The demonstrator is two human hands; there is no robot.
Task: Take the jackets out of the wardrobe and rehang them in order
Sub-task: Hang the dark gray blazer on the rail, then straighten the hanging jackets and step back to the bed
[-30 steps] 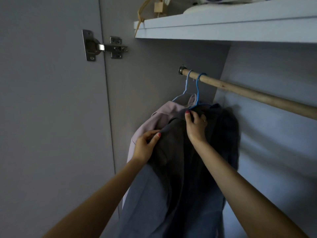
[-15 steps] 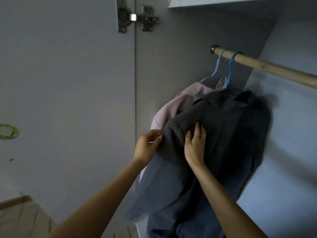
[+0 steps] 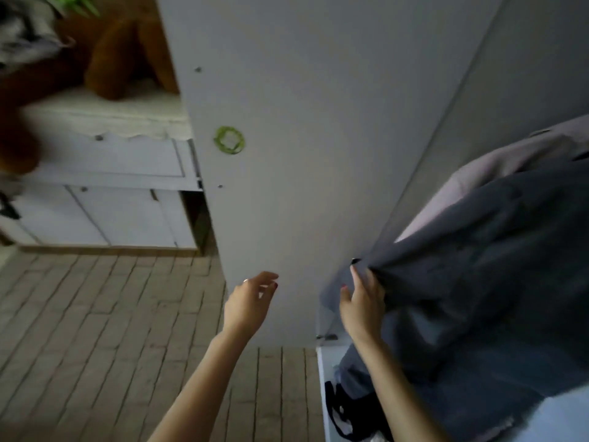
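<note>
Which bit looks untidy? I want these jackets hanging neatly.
The dark grey fabric jacket is bunched and dragged sideways where the right hand pinches its edge, not hanging straight. The pale pink jacket sits behind it.

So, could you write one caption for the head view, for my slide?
Right hand grips the dark grey jacket beside the pink jacket; left hand open.

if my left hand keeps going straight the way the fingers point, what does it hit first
Most likely the grey wardrobe door: the left hand, open and holding nothing, points up toward its lower part. Depth is hard to judge.
</note>
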